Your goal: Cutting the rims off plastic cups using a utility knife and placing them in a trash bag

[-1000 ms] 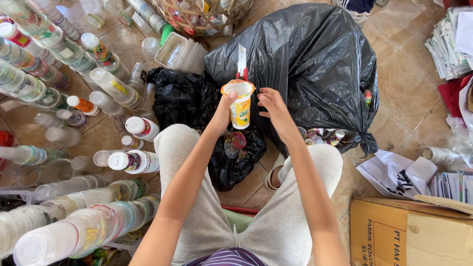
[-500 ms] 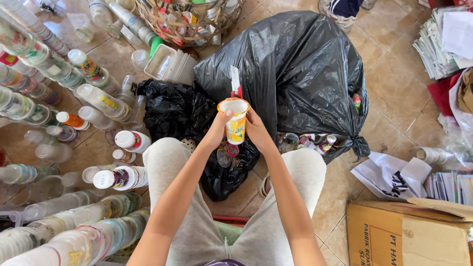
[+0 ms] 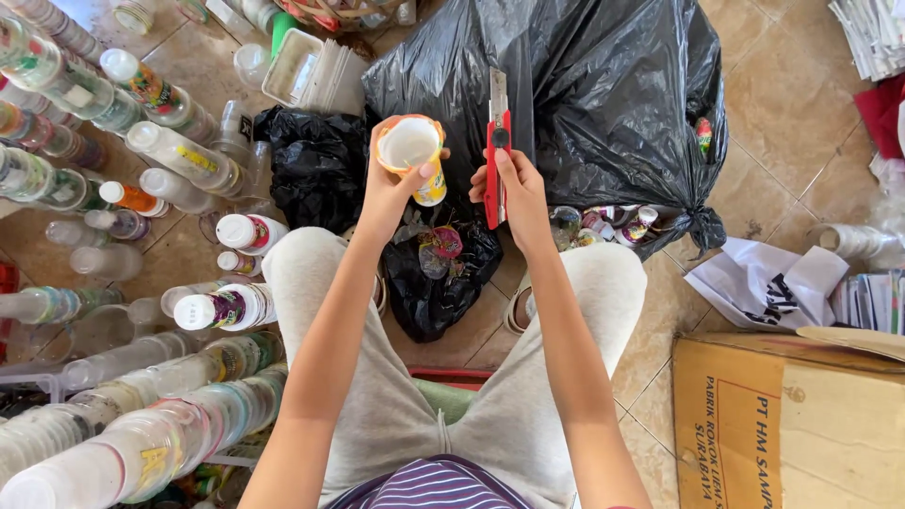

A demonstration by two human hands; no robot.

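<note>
- The person sits with knees apart in grey trousers; a small black bag point(image 3: 436, 283) lies open on the tiled floor point(image 3: 773, 123) between the feet, just below both sets of fingers, with bits of coloured lid film on it.
- The left hand point(image 3: 391, 188) is wrapped around a small plastic cup point(image 3: 412, 151) with an orange rim and a yellow printed wall. The fingers close on its side, thumb across the front, mouth tilted up and showing a white, empty inside.
- The cup looks light and thin-walled, likely to dent if squeezed; holding low on the wall, away from the rim, seems the firm place.
- The right hand point(image 3: 514, 188) holds a red utility knife point(image 3: 496, 141) upright, fingers closed around the handle, blade pointing away, just right of the cup and not touching it.
- Beyond the fingers stands a large black refuse sack point(image 3: 603, 85).
- Left of the left fingers, rows of stacked clear cups point(image 3: 113, 452) and bottles point(image 3: 170, 151) lie on the floor.
- Far right of the right fingers, a cardboard box point(image 3: 782, 424) and loose papers point(image 3: 764, 278).
</note>
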